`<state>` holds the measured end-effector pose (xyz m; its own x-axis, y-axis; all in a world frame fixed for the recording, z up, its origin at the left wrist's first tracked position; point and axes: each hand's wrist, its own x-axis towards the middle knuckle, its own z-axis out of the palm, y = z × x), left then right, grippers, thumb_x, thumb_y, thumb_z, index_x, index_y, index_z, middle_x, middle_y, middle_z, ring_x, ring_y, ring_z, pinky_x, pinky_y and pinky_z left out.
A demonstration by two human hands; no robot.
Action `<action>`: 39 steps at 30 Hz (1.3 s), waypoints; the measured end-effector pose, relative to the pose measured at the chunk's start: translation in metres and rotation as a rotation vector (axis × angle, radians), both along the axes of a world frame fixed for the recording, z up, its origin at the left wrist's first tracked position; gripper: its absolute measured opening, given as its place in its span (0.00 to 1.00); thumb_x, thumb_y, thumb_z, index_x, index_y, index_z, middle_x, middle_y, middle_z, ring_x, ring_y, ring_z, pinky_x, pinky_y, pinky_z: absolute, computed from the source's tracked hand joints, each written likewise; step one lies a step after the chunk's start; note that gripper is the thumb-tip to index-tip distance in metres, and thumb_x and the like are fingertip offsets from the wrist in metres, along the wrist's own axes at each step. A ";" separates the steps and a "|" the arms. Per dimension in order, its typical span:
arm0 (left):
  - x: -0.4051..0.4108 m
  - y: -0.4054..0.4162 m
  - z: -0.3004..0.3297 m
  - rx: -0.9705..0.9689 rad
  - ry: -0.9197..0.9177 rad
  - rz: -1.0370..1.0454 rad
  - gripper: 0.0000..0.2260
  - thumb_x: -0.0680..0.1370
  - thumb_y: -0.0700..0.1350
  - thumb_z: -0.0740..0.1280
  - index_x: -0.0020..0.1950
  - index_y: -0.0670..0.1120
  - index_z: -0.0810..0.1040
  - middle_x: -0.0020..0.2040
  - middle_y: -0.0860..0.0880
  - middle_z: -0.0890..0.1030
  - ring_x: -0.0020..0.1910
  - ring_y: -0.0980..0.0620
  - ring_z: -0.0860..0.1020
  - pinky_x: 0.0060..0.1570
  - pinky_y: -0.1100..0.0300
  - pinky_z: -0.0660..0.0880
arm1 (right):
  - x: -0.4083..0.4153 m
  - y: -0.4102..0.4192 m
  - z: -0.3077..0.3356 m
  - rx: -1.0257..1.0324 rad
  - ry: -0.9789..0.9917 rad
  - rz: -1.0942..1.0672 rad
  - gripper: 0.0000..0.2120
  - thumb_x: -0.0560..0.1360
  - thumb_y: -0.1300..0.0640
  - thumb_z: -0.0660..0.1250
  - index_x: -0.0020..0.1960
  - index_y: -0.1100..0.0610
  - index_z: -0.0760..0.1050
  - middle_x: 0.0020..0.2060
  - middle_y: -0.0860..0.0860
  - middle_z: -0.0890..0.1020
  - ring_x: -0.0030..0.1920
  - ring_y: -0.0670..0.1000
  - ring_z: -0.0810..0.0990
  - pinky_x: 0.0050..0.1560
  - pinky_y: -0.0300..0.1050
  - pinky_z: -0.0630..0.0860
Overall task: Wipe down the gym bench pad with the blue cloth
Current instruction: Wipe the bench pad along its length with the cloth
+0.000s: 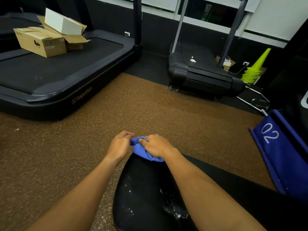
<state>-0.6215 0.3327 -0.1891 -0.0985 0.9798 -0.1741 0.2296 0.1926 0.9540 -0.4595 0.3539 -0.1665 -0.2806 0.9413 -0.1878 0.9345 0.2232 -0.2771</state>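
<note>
- Head view: the blue cloth (144, 150) is bunched at the far, narrow end of the black bench pad (143, 194), draped over that end and touching it.
- The left hand (120, 146) is at the cloth's left edge, its fingers curled and pinching a fold of the fabric near the top.
- The right hand (156, 145) lies on top of the cloth, fingers curled into the fabric and gripping it against the pad's end; the thumb side meets the cloth close to the left hand's fingertips.
- Both forearms reach forward from the bottom of the frame, one on each side of the pad.
- The pad's surface shows white specks and smears, thickest near its lower right part.
- The pad stands over a brown speckled floor (116, 114).
- A black treadmill (63, 72) sits at upper left, carrying cardboard boxes (41, 40) and a white box (62, 24).
- A second dark machine (205, 75) stands at upper right, with stacked lime-green cones (255, 67) beside it.
- A blue panel marked "02" (280, 147) leans at the right edge.
</note>
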 end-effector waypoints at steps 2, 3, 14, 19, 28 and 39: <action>0.010 0.002 0.004 0.039 0.079 -0.051 0.12 0.80 0.43 0.58 0.52 0.50 0.81 0.52 0.49 0.82 0.53 0.49 0.79 0.52 0.53 0.73 | 0.005 0.002 0.003 -0.048 0.046 -0.045 0.22 0.82 0.41 0.52 0.45 0.55 0.75 0.47 0.57 0.82 0.49 0.59 0.80 0.48 0.52 0.74; 0.016 0.001 0.006 0.056 0.113 -0.085 0.12 0.80 0.43 0.58 0.54 0.50 0.81 0.53 0.50 0.82 0.54 0.50 0.78 0.52 0.55 0.72 | 0.009 0.002 0.003 -0.074 0.066 -0.066 0.22 0.82 0.41 0.52 0.45 0.56 0.76 0.47 0.57 0.82 0.48 0.59 0.80 0.48 0.52 0.75; 0.076 0.005 0.016 0.135 0.277 -0.381 0.17 0.85 0.47 0.57 0.70 0.48 0.77 0.72 0.50 0.75 0.72 0.52 0.70 0.66 0.63 0.61 | 0.139 -0.024 0.010 -0.249 -0.026 -0.273 0.22 0.83 0.44 0.54 0.46 0.58 0.78 0.47 0.57 0.81 0.46 0.55 0.78 0.44 0.43 0.68; 0.085 0.006 0.014 0.039 0.303 -0.466 0.23 0.85 0.55 0.53 0.78 0.48 0.68 0.79 0.52 0.66 0.78 0.52 0.61 0.75 0.56 0.55 | 0.182 -0.027 0.016 -0.356 -0.145 -0.308 0.21 0.82 0.49 0.54 0.52 0.61 0.81 0.52 0.57 0.83 0.47 0.52 0.78 0.48 0.44 0.72; 0.079 0.008 0.014 0.086 0.222 -0.391 0.19 0.85 0.51 0.54 0.74 0.50 0.70 0.74 0.48 0.72 0.72 0.50 0.68 0.62 0.59 0.61 | 0.075 0.005 0.018 -0.279 0.009 -0.232 0.17 0.81 0.47 0.57 0.40 0.56 0.75 0.40 0.55 0.80 0.43 0.55 0.79 0.42 0.45 0.69; 0.072 0.013 0.014 0.060 0.093 -0.337 0.17 0.85 0.48 0.54 0.72 0.50 0.73 0.72 0.50 0.73 0.70 0.52 0.70 0.66 0.58 0.63 | 0.072 -0.012 0.009 -0.180 0.112 -0.237 0.23 0.83 0.47 0.53 0.50 0.63 0.79 0.49 0.62 0.82 0.48 0.59 0.79 0.44 0.45 0.69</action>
<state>-0.5494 0.3457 -0.1756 0.2190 0.9682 -0.1206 0.3575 0.0354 0.9333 -0.3871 0.3423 -0.1575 -0.0856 0.9372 -0.3380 0.9161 -0.0594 -0.3965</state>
